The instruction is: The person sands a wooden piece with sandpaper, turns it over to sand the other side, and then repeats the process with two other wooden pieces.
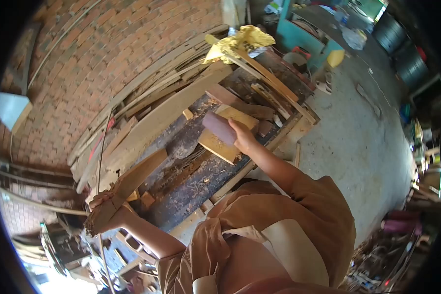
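My right hand [243, 137] is closed on a purplish-brown block [219, 128], which looks like sandpaper wrapped round something. Below that block lies a yellowish board [220, 147] with shavings on it, on the dark workbench [181, 188]. At the lower left, my left hand [108, 210] grips a long, curved wooden piece [141, 171]. The far end of this piece points up and right over the bench. The wood partly hides the fingers of my left hand.
Long planks [174, 105] lie along the brick wall [108, 54]. A yellow bag [245, 41] and wooden strips [269, 81] are at the bench's far end. A small wood block [187, 114] sits on the bench. Dark drums [409, 63] stand at the upper right.
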`<state>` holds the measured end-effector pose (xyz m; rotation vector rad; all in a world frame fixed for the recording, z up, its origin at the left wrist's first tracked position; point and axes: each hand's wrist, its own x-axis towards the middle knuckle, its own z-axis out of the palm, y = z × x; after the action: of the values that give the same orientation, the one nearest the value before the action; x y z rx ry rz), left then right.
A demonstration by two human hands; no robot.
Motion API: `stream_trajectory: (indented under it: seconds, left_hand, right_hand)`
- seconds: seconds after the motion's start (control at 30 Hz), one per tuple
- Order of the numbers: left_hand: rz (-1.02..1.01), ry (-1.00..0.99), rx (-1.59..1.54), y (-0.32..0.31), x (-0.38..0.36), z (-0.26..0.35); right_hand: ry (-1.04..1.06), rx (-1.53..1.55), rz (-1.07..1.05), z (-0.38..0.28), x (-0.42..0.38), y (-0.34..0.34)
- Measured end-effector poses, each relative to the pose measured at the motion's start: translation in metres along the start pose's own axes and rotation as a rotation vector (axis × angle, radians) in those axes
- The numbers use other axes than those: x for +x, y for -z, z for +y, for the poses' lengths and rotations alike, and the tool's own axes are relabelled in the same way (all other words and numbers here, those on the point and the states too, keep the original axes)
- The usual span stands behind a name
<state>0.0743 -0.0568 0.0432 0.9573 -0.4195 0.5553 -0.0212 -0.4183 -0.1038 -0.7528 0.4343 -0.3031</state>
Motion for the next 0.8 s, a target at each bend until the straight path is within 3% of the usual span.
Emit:
stream_trajectory:
  seconds: [0.1, 0.17, 0.2, 0.3, 0.37, 0.5, 0.57, 0.63, 0.7, 0.77, 0.8]
  left_hand:
    - [-0.001, 0.005, -0.027, -0.014, 0.010, -0.021]
    - [0.067, 0.067, 0.056, -0.041, 0.013, -0.028]
    - [-0.053, 0.036, 0.139, -0.046, 0.018, -0.035]
    - [-0.145, 0.106, 0.221, -0.073, 0.027, -0.058]
    - [-0.205, 0.150, 0.067, -0.106, 0.020, -0.078]
    - [-0.616, 0.022, 0.345, -0.180, 0.009, -0.107]
    - [-0.891, -0.431, 0.454, -0.223, 0.000, -0.127]
    - [-1.055, -0.072, 0.330, -0.269, -0.020, -0.136]
    - [-1.143, -0.053, 0.338, -0.324, -0.049, -0.155]
    - [-1.394, -0.111, 0.367, -0.373, -0.074, -0.178]
    - [-1.489, -0.037, 0.387, -0.392, -0.091, -0.188]
  right_hand:
    - [0.143, 0.041, 0.062, -0.023, -0.013, 0.034]
    - [0.142, 0.062, 0.306, -0.030, -0.018, 0.060]
    - [0.169, 0.079, 0.366, -0.034, -0.023, 0.071]
    - [0.227, 0.093, 0.517, -0.048, -0.037, 0.102]
    - [0.248, 0.090, 0.606, -0.059, -0.048, 0.119]
    - [0.284, -0.032, 0.716, -0.075, -0.065, 0.159]
    - [0.270, -0.005, 0.807, -0.081, -0.069, 0.178]
    - [0.271, -0.011, 0.833, -0.084, -0.073, 0.203]
    - [0.289, -0.009, 0.846, -0.097, -0.071, 0.218]
    - [0.240, 0.039, 0.900, -0.118, -0.077, 0.223]
    - [0.241, 0.049, 0.900, -0.120, -0.075, 0.235]
